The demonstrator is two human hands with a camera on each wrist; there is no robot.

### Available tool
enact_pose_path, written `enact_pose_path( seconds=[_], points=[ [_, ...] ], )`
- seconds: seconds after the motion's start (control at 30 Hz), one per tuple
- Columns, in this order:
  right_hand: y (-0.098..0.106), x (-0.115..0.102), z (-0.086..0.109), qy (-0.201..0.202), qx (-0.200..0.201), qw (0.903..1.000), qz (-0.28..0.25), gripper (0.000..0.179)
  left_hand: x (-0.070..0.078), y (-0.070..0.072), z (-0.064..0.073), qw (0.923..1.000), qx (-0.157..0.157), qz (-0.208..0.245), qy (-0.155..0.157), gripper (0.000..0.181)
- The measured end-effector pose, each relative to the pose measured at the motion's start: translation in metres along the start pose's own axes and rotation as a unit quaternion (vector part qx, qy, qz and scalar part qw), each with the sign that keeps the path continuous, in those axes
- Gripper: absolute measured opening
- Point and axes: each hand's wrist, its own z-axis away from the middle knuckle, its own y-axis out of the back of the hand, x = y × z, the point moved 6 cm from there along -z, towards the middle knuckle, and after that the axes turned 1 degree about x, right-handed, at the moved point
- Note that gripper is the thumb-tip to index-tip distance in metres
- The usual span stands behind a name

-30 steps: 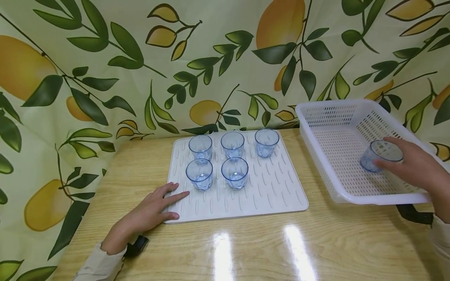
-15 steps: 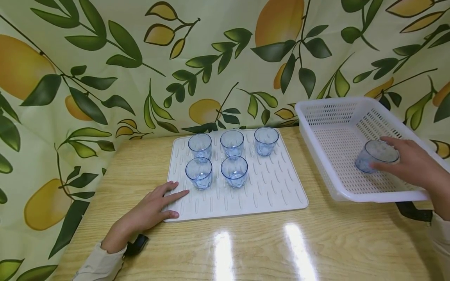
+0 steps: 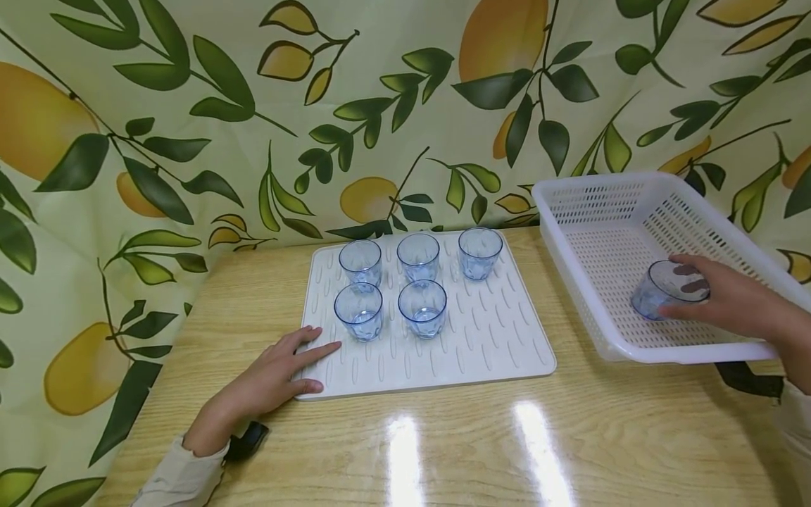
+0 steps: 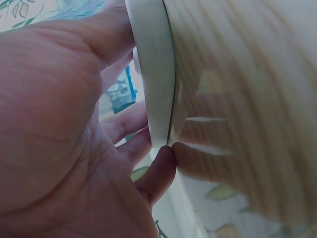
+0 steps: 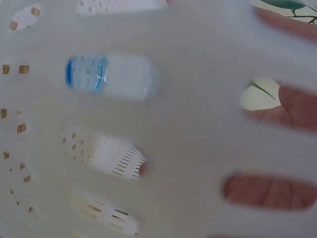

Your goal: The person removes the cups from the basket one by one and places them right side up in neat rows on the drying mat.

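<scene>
My right hand (image 3: pixel 738 299) grips a clear blue-tinted drinking glass (image 3: pixel 652 299) inside the white plastic basket (image 3: pixel 617 345), thumb on the near side and fingers at the far rim. Through the basket's holes in the right wrist view, parts of this glass (image 5: pixel 86 74) and of the hand show; the grip itself is hidden there. At the near left corner of the white ridged mat (image 3: pixel 494 359), my left hand (image 3: pixel 272 373) rests with fingers spread. The left wrist view shows its fingers at the mat's edge (image 4: pixel 156 74). Several matching glasses (image 3: pixel 423 310) stand upright on the mat.
Two glasses stand in the mat's near row, left (image 3: pixel 359 313) of its bare right part. The basket's raised walls stand right of the mat on the wooden table (image 3: pixel 329 451). A fruit-patterned cloth (image 3: pixel 380 70) hangs behind.
My right hand and the glass it grips have shifted left and slightly nearer within the basket. The left hand and the glasses on the mat have stayed in place.
</scene>
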Motion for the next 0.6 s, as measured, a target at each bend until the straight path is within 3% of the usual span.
enact_pose_path(
  seconds=[0.6],
  points=[
    [-0.0016, -0.0037, 0.0012, 0.007, -0.007, 0.9999, 0.012, 0.105, -0.0015, -0.0009, 0.0, 1.0, 0.005, -0.004, -0.004, 0.064]
  ],
)
